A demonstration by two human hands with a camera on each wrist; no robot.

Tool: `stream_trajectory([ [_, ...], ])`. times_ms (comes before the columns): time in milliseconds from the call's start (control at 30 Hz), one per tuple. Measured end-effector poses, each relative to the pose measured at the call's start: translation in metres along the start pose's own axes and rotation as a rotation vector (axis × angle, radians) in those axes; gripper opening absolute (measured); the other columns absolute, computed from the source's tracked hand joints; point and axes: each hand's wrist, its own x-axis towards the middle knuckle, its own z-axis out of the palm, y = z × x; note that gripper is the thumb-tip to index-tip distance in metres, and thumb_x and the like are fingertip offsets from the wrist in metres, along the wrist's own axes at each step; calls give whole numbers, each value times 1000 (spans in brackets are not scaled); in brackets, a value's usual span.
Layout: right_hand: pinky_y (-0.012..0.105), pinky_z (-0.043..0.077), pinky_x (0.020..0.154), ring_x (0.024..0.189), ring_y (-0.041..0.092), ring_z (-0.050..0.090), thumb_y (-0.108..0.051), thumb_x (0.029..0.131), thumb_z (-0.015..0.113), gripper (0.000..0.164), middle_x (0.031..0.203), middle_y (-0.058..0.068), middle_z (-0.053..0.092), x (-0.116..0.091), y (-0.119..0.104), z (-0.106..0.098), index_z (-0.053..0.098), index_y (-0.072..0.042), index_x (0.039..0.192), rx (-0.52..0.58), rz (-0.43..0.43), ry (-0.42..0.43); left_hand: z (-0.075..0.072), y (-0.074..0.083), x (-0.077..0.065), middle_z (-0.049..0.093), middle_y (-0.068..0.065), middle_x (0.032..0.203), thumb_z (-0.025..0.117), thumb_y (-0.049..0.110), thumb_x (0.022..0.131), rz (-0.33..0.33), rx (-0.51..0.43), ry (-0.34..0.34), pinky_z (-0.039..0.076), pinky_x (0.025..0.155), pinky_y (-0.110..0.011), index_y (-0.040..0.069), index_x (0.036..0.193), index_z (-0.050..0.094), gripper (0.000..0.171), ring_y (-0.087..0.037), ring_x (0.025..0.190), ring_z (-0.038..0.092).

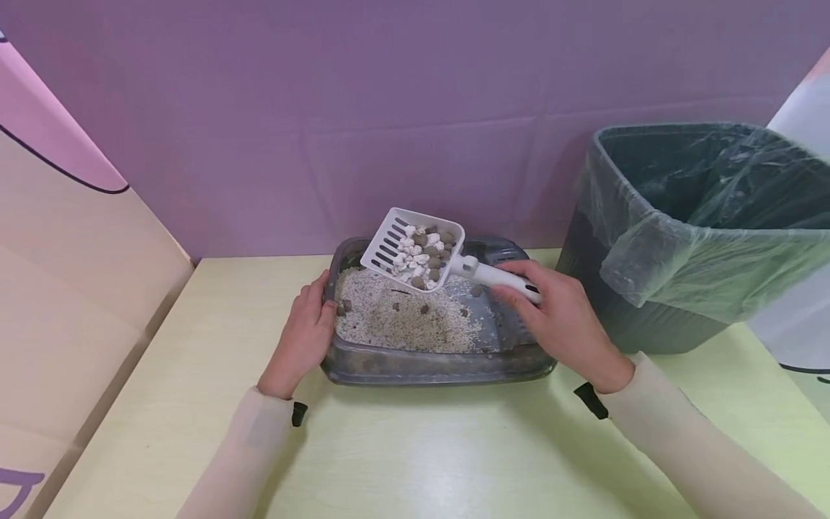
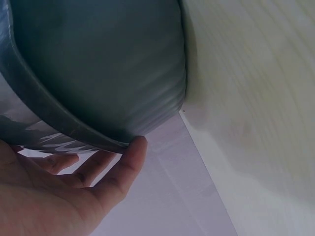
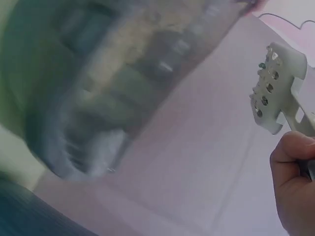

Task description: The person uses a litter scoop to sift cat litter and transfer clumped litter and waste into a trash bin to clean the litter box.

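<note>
Grey tray (image 1: 441, 366) of speckled beige litter (image 1: 382, 326) with a white scoop (image 1: 464, 267).
The scoop bears a row of dark parallel slots (image 1: 389, 241); its load mixes white lumps (image 1: 405, 261) and brown balls (image 1: 431, 251). The bin (image 1: 622, 317) is dark grey-green with a ribbed lower wall, its liner (image 1: 700, 267) colourless and translucent. The table (image 1: 402, 447) is pale yellow with faint grain; the rear backdrop (image 1: 415, 94), purple; the left panel (image 1: 71, 288), cream with a black-outlined pink shape (image 1: 52, 122). Sleeves (image 1: 700, 447) are off-white, wrist straps (image 1: 591, 401) black.

In the head view the bin (image 1: 648, 328) runs past the right edge, the sleeves (image 1: 236, 454) past the bottom, and the right hand (image 1: 564, 317) hides part of the scoop handle (image 1: 489, 276), while the right wrist view blurs the tray (image 1: 441, 366).
</note>
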Motion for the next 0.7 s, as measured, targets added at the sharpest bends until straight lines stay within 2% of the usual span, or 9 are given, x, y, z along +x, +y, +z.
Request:
stream_trajectory([
  [133, 29, 34, 50, 53, 13, 41, -22, 90, 66, 28, 72, -3, 54, 3, -14, -18, 64, -11, 116, -39, -19, 18, 0, 0, 0, 39, -21, 133, 31, 19, 99, -1, 1, 4, 30, 99, -50, 4, 149, 23, 53, -33, 122, 35],
  [300, 26, 32, 50, 51, 13, 40, -18, 87, 69, 26, 67, -3, 55, 11, -31, -47, 67, -10, 112, -135, -80, 82, 2, -1, 0, 39, -21, 133, 30, 19, 99, -2, -8, 3, 30, 98, -50, 3, 149, 24, 53, -33, 122, 35],
  [500, 23, 28, 47, 47, 12, 36, -17, 86, 71, 23, 59, -4, 50, 22, -42, -83, 70, -11, 108, -243, -108, 127, 1, -1, 0, 38, -20, 134, 31, 19, 100, -6, -11, -10, 30, 99, -50, 5, 150, 22, 53, -32, 123, 34],
  [700, 22, 26, 45, 45, 9, 31, -15, 85, 72, 21, 57, -5, 47, 23, -42, -99, 71, -9, 105, -261, -139, 148, 0, 0, -1, 38, -20, 135, 31, 19, 100, -7, -13, -7, 29, 100, -50, 4, 150, 22, 53, -33, 124, 33],
])
